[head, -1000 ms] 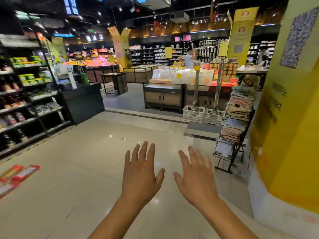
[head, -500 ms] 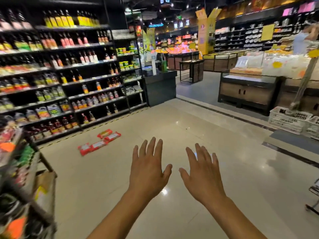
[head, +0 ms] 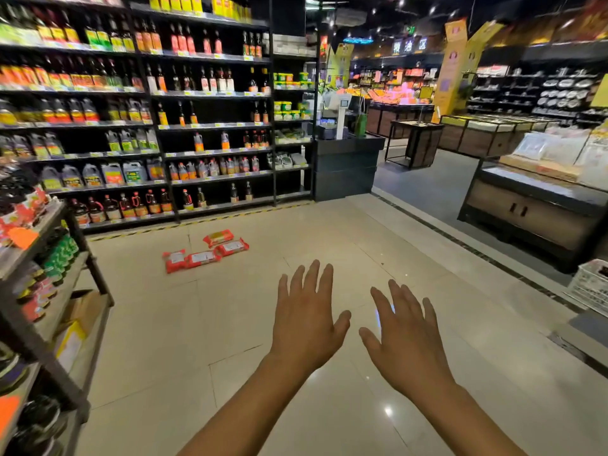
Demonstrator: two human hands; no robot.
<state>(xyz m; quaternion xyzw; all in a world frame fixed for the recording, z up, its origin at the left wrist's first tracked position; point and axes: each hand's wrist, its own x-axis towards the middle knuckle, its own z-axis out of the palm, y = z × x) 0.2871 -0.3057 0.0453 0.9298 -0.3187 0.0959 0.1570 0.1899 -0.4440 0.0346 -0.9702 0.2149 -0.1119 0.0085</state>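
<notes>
My left hand [head: 307, 319] and my right hand [head: 406, 339] are stretched out in front of me, palms down, fingers straight and spread. Neither holds anything. They hover side by side above the beige tiled floor [head: 230, 324] of a shop aisle. Several red packets [head: 204, 253] lie flat on the floor ahead and to the left of my hands, in front of the bottle shelves.
Tall dark shelves of bottles [head: 148, 126] line the far left. A low rack [head: 42, 291] with goods and a cardboard box stands close at my left. A black counter [head: 345, 166] sits ahead, a wooden display stand [head: 533, 209] at right, a white crate [head: 590, 286] beside it.
The view has swung left: the yellow pillar and cloth rack are gone, the bottle shelves and red packets now lie ahead. Both hands stay outstretched and spread.
</notes>
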